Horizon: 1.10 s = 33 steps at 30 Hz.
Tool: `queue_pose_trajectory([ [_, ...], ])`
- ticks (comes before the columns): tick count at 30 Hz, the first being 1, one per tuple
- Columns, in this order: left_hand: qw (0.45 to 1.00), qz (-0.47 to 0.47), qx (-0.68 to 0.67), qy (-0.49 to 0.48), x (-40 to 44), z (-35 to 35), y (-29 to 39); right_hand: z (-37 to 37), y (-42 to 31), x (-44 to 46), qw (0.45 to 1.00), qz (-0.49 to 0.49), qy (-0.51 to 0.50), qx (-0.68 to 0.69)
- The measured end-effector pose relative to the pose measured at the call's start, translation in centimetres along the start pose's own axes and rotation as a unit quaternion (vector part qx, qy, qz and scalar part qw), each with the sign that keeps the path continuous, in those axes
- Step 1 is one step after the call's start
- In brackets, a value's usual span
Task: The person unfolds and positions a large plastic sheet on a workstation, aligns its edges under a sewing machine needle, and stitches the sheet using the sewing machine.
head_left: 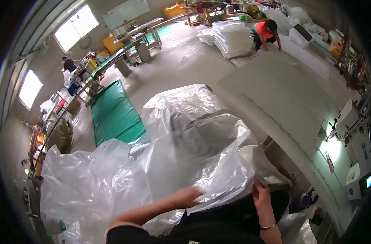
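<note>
A large sheet of clear plastic film (218,150) lies in glossy folds in front of me, draped over a bulky pile. Its near edge runs along my lap. My right hand (262,194), with a bracelet at the wrist, pinches that edge at its right corner, thumb on top. My left hand (187,198) rests against the film farther left; its fingertips are smeared and partly hidden in the folds, so I cannot tell whether it grips. More crumpled film (96,179) spreads out to the left.
A sewing machine (358,154) with a lit lamp stands at the right on a broad pale table (275,93). A green sheet (114,114) covers floor at the left. A person (267,34) bends over near stacked white film (232,38). Workbenches (140,30) line the back left.
</note>
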<state>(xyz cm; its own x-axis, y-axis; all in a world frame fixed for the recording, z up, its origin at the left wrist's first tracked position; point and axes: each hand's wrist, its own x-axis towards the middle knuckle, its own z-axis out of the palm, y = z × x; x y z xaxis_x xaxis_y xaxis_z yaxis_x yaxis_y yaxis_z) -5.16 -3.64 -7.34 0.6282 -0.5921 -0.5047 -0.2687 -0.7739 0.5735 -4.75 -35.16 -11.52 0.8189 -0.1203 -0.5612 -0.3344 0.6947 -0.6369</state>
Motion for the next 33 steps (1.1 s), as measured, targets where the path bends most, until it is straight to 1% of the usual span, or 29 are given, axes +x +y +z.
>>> queue_pose_trajectory([
  [1,0.992,0.047,-0.051,0.106,1.6,-1.3,3.0,-0.1,0.2,-0.7,0.998,-0.045,-0.021,-0.036],
  [2,0.969,0.144,-0.063,0.191,3.3,-2.0,5.7,-0.2,0.4,-1.2,0.997,-0.070,0.006,-0.037],
  [3,0.959,0.176,-0.071,0.211,5.1,-1.8,7.9,0.1,0.3,-1.9,0.997,-0.069,0.005,-0.041],
  [4,0.945,0.226,-0.077,0.223,6.4,-1.9,10.1,0.7,-0.2,-2.8,0.992,-0.101,-0.006,-0.074],
  [5,0.943,0.226,-0.091,0.226,7.6,-1.2,11.9,0.9,-0.6,-3.5,0.985,-0.134,-0.015,-0.108],
  [6,0.940,0.244,-0.084,0.221,9.0,-0.2,13.1,0.3,-0.7,-3.8,0.985,-0.134,-0.013,-0.112],
  [8,0.937,0.250,-0.098,0.225,10.0,1.0,14.1,-1.2,-0.6,-4.3,0.986,-0.132,-0.041,-0.092],
  [9,0.934,0.252,-0.110,0.229,10.2,1.4,14.5,-1.9,-0.9,-4.8,0.986,-0.135,-0.037,-0.091],
  [11,0.929,0.264,-0.122,0.230,10.3,2.5,14.5,-3.1,-1.7,-6.1,0.977,-0.136,-0.121,-0.111],
  [12,0.927,0.256,-0.127,0.243,10.4,3.1,14.3,-2.9,-1.5,-6.7,0.977,-0.138,-0.117,-0.109],
  [13,0.925,0.249,-0.132,0.256,10.5,3.6,14.3,-2.3,-1.0,-7.4,0.993,-0.089,-0.072,-0.028],
  [14,0.925,0.252,-0.131,0.253,10.3,3.7,14.6,-2.1,-0.8,-7.8,0.997,-0.041,-0.027,0.055],
  [15,0.926,0.256,-0.124,0.248,9.9,3.6,14.8,-2.8,-0.6,-7.9,0.997,-0.043,-0.025,0.057],
  [17,0.927,0.259,-0.114,0.245,9.8,3.7,15.1,-3.9,0.1,-7.8,0.993,-0.091,-0.068,0.011],
  [18,0.931,0.258,-0.097,0.240,9.8,4.0,15.1,-3.7,-0.1,-8.1,0.993,-0.088,-0.071,0.011],
  [20,0.936,0.243,-0.085,0.242,9.5,4.5,15.1,-2.6,-0.5,-9.0,0.989,-0.124,-0.037,-0.068],
  [21,0.936,0.253,-0.077,0.234,9.6,4.4,15.1,-2.7,-0.3,-9.0,0.990,-0.114,-0.044,-0.073],
  [22,0.935,0.263,-0.070,0.225,9.7,4.4,15.2,-2.9,-0.3,-8.9,0.984,-0.143,-0.032,-0.098],
  [23,0.936,0.253,-0.074,0.232,9.8,4.5,15.2,-3.0,-0.2,-8.8,0.977,-0.173,-0.021,-0.121],
  [24,0.935,0.256,-0.061,0.237,9.9,4.6,15.4,-3.0,-0.2,-8.7,0.978,-0.167,-0.027,-0.126],
  [27,0.938,0.244,-0.033,0.244,9.6,4.4,15.6,-2.9,-0.4,-9.0,0.989,-0.112,0.004,-0.101],
  [28,0.941,0.235,-0.016,0.242,9.6,4.2,15.7,-2.7,-0.5,-9.1,0.988,-0.112,0.003,-0.102],
  [31,0.939,0.229,-0.023,0.257,10.2,4.4,15.6,-2.6,-0.5,-9.2,0.992,-0.112,-0.004,-0.066],
  [32,0.938,0.235,-0.024,0.252,10.2,4.5,15.5,-3.6,-0.4,-8.6,0.984,-0.134,-0.018,-0.118],
  [33,0.930,0.246,-0.008,0.271,9.9,4.3,15.4,-3.7,-0.8,-8.8,0.973,-0.158,-0.027,-0.168],
])
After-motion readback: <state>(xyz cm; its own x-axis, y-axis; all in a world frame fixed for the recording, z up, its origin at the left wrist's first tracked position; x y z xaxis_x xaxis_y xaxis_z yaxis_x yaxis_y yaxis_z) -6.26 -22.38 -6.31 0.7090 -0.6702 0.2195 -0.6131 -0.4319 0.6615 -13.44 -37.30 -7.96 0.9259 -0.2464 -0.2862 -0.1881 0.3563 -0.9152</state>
